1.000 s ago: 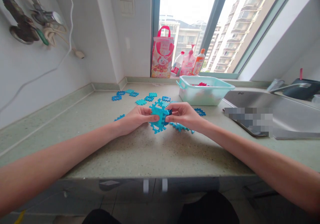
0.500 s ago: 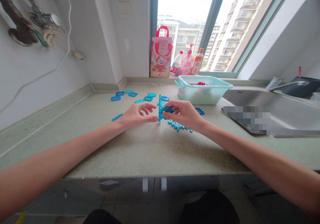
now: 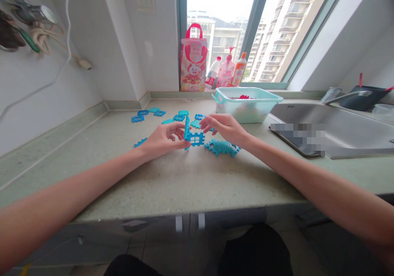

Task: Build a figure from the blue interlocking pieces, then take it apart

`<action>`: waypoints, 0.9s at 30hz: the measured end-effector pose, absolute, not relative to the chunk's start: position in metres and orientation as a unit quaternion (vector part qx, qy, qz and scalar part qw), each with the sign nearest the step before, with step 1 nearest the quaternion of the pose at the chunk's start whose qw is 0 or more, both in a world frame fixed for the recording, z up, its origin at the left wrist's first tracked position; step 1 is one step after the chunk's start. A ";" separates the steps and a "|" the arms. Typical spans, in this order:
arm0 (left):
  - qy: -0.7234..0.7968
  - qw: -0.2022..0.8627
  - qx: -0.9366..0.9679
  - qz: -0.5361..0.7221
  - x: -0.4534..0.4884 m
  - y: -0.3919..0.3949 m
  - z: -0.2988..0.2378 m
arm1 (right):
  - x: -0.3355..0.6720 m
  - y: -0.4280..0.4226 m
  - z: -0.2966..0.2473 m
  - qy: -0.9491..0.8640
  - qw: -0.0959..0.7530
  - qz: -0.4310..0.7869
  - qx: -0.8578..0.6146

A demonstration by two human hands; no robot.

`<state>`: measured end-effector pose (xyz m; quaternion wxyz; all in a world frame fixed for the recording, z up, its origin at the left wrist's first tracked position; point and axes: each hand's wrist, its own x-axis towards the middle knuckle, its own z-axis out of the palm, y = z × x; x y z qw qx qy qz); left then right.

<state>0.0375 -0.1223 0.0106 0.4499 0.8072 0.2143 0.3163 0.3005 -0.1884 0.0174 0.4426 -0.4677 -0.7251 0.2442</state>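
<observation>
My left hand (image 3: 163,138) pinches a joined pair of blue toothed puzzle tiles (image 3: 193,136) on the green speckled counter (image 3: 172,177); one tile stands on edge, the other lies flat beside it. My right hand (image 3: 223,127) hovers just right of them with fingers loosely spread and nothing in it. A flat group of joined blue tiles (image 3: 223,148) lies under my right wrist. Several loose blue tiles (image 3: 154,113) are scattered farther back on the counter.
A pale teal tub (image 3: 246,108) holding red pieces stands behind my right hand. A steel sink (image 3: 338,136) with a tap lies to the right. A pink gift bag (image 3: 193,64) and bottles (image 3: 226,71) stand on the window sill. Utensils and a cable hang on the left wall.
My right hand has let go of the tile pair and lifted away to the right. My left hand has taken hold of the pair, which now rests lower on the counter.
</observation>
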 end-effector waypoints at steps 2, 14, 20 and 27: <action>0.215 0.493 0.779 0.321 0.035 -0.119 0.008 | 0.321 -0.176 0.014 -0.709 0.448 0.185 -0.512; 0.210 0.509 0.761 0.343 0.027 -0.099 0.001 | 0.310 -0.149 0.002 -0.840 0.232 0.003 -0.491; 0.209 0.471 0.786 0.342 0.025 -0.096 0.001 | 0.308 -0.160 0.005 -0.819 0.241 0.025 -0.519; 0.209 0.447 0.805 0.329 0.023 -0.094 0.000 | 0.305 -0.165 0.015 -0.823 0.182 0.000 -0.538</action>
